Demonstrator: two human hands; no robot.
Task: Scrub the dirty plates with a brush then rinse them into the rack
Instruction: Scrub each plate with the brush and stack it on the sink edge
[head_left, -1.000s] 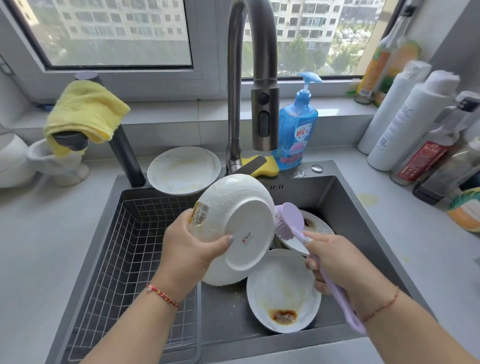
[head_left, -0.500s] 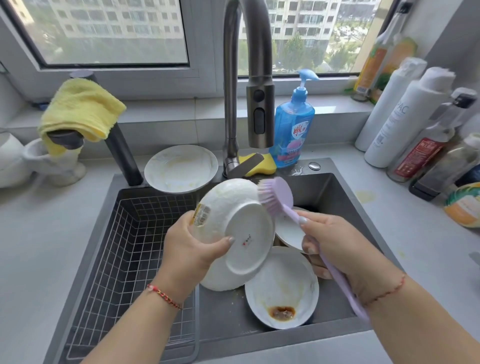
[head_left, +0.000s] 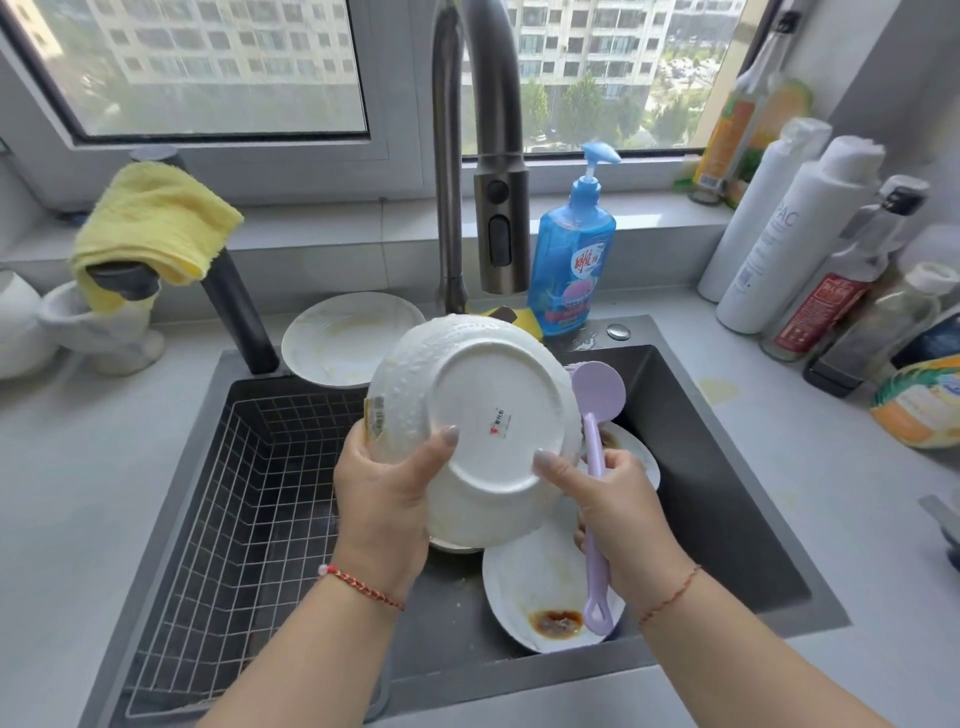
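Over the dark grey sink (head_left: 691, 467), the left hand (head_left: 384, 499) grips a round white ceramic plate (head_left: 475, 426) by its left rim, thumb curled onto the underside, which faces the camera. The right hand (head_left: 618, 514) has its fingers wrapped round the handle of a lilac plastic dish brush (head_left: 596, 467), while its thumb also presses on the plate's underside; the round brush head stands just past the plate's right edge.

Four plates are in view. Besides the held one, a white plate with a brown sauce stain (head_left: 535, 603) lies in the sink near its front edge. Another dirty white plate (head_left: 631, 452), mostly hidden behind the right hand, lies beyond it. A smeared white plate (head_left: 348, 343) rests on the sink's back rim.

One white wire rack (head_left: 244, 504) fills the sink's left part. One steel tap (head_left: 478, 156) arches over the back rim, with one blue pump bottle of dish soap (head_left: 571, 260) just to its right. A yellow cloth (head_left: 150, 223) hangs at the back left corner.
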